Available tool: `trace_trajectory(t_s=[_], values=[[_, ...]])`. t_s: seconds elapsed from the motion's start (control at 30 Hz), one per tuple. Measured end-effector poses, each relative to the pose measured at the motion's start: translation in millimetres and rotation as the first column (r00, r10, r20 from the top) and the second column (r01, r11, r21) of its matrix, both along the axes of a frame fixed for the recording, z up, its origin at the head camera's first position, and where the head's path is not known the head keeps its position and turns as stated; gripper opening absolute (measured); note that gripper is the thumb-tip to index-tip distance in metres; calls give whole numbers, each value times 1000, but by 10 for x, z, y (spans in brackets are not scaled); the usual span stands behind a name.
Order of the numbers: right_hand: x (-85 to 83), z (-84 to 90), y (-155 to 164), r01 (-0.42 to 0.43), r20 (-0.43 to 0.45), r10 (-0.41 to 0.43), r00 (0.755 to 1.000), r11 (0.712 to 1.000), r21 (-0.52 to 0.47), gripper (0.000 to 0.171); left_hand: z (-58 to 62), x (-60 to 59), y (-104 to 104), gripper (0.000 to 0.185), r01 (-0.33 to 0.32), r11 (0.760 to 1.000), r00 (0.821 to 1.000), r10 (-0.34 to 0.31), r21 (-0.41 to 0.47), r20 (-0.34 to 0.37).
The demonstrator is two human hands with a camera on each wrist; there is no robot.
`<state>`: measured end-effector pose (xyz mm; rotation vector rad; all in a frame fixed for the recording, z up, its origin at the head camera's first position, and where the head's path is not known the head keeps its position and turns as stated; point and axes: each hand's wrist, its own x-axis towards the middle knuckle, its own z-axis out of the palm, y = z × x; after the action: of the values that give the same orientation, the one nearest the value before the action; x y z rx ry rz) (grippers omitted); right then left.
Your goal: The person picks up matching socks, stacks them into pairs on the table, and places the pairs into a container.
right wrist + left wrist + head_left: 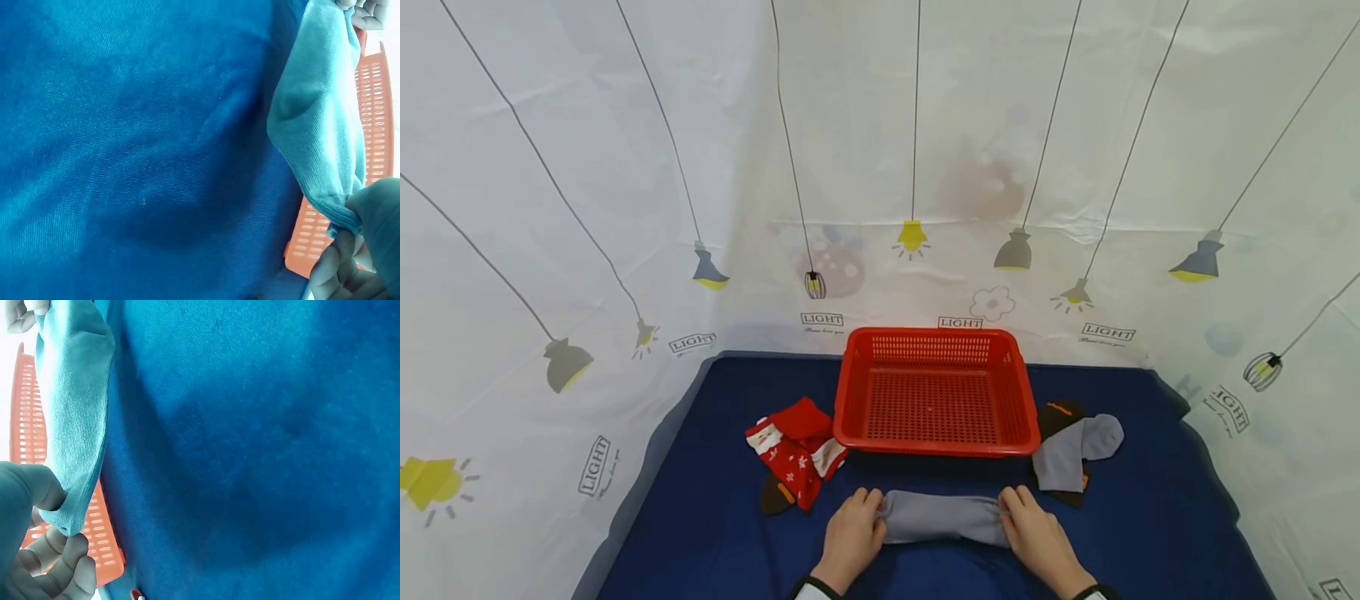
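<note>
Head cam: worn high, looks fwd + down, wide; I see backdrop (pixel 850 125), basket (pixel 930 408), L hand (pixel 852 532), R hand (pixel 1036 533). L/R wrist cams: v. close, turned sideways, mostly blue cloth (pixel 700 517). All 3 share grey sock (pixel 936 517) + basket.

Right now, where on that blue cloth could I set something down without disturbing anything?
Bare blue cloth lies between the red patterned sock and the left wall, and right of the sock pile. The red basket's floor is bare too. It's crowded at both basket sides, by socks, and in front, where left hand and right hand stretch a gray sock.
</note>
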<state>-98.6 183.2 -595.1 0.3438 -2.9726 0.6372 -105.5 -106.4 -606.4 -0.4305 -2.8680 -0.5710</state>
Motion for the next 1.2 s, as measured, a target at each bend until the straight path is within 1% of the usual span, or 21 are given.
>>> trace_trajectory(t_s=[0.23, 0.33, 0.43, 0.5, 0.63, 0.7, 0.8, 0.9, 0.97, 1.0, 1.07, 1.2], values=[[87, 66, 16, -15, 71, 16, 997, 1000, -12, 24, 46, 86, -18, 16, 19, 1000, 998, -20, 19, 54], [84, 41, 17, -20, 85, 19, 996, 1000, 2, 25, 18, 98, -13, 17, 26, 999, 999, -27, 21, 37], [44, -4, 19, -25, 88, 23, 996, 999, 25, 25, -54, 71, -8, 18, 31, 999, 999, -31, 14, 10], [11, -40, 22, -30, 75, 26, 997, 999, 45, 25, -100, 43, -3, 18, 32, 999, 999, -32, 7, 7], [-70, -96, 17, -36, 18, 35, 999, 997, 71, 25, -187, -19, 11, 19, 31, 1000, 999, -31, -4, 11], [-106, -119, 11, -37, -18, 38, 999, 996, 77, 25, -221, -46, 22, 20, 25, 1000, 1000, -26, -5, -12], [-169, -157, 2, -33, -73, 40, 997, 996, 88, 24, -278, -98, 33, 22, 18, 1000, 996, -18, -3, -91], [-224, -201, -8, -32, -127, 43, 991, 995, 90, 26, -338, -151, 39, 25, 14, 1000, 983, -14, -5, -184], [-259, -238, -10, -31, -158, 45, 986, 995, 91, 27, -371, -183, 43, 25, 14, 1000, 977, -14, -2, -213], [-276, -256, -11, -31, -173, 47, 984, 995, 96, 27, -385, -198, 45, 25, 12, 1000, 976, -13, -2, -215], [-310, -290, -16, -33, -187, 53, 981, 993, 109, 27, -405, -225, 49, 25, 7, 1000, 980, -8, -4, -197], [-382, -350, -27, -38, -194, 66, 979, 989, 141, 28, -441, -272, 56, 23, -14, 1000, 991, 11, -21, -135]])
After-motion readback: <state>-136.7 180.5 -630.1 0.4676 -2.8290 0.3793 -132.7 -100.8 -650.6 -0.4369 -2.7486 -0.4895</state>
